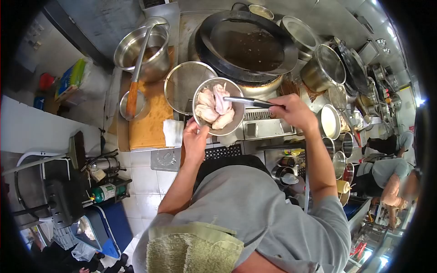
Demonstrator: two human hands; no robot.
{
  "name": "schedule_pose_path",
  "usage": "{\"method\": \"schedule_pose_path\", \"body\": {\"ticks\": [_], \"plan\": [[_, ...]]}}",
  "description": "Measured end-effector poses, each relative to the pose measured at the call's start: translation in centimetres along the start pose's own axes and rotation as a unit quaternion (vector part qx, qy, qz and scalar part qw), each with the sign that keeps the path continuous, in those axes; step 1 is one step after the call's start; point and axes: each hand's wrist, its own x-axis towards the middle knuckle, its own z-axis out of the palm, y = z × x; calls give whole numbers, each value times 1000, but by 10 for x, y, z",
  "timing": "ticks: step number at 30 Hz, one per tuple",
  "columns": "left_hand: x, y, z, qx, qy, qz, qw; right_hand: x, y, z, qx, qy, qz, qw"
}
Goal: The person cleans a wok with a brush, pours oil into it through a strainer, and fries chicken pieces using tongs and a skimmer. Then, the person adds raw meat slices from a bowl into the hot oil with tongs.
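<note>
The left hand (195,139) supports a metal bowl (238,112) at its near left edge. Its fingers are closed on the bowl wall, with the thumb on the near side. The bowl is held raised in front of the torso, inner face visible, and contains several pieces of pale raw meat (206,113).

The right hand (293,111) is to the right of the bowl. Its fingers are wrapped closed around the black handle of a utensil (255,102). The utensil extends leftward over the bowl rim; its tip is at the uppermost piece of meat. Whether the tip grips that piece cannot be told.

A wok (207,38) containing dark liquid (246,48) is located beyond the bowl. A round mesh strainer (181,86) lies beyond and to the left of the bowl, partly covered by it in this view. Farther left, a steel pot (157,68) stands on the desk, near a brown board (145,129). A white cloth (173,133) lies at the board's right near corner.
</note>
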Motion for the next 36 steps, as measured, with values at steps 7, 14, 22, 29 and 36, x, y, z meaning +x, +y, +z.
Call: {"method": "schedule_pose_path", "body": {"ticks": [7, 14, 22, 29, 36], "plan": [[-3, -2, 2, -4, 10, -41, 999, 32, 31, -110, -143, 156, -4, 977], [-42, -2, 20, -25, 58, -59, 996, 152, 104, -62, -424, 70, 60, 901], [-94, -9, 36, -29, 138, -25, 990, 183, 127, -63, -428, 54, 9, 902], [-97, -7, 77, -58, 141, -49, 987, 188, 148, -82, -372, 47, 14, 927], [-82, 3, 102, -79, 116, -56, 989, 94, 109, -203, -278, 176, -69, 942]]}}
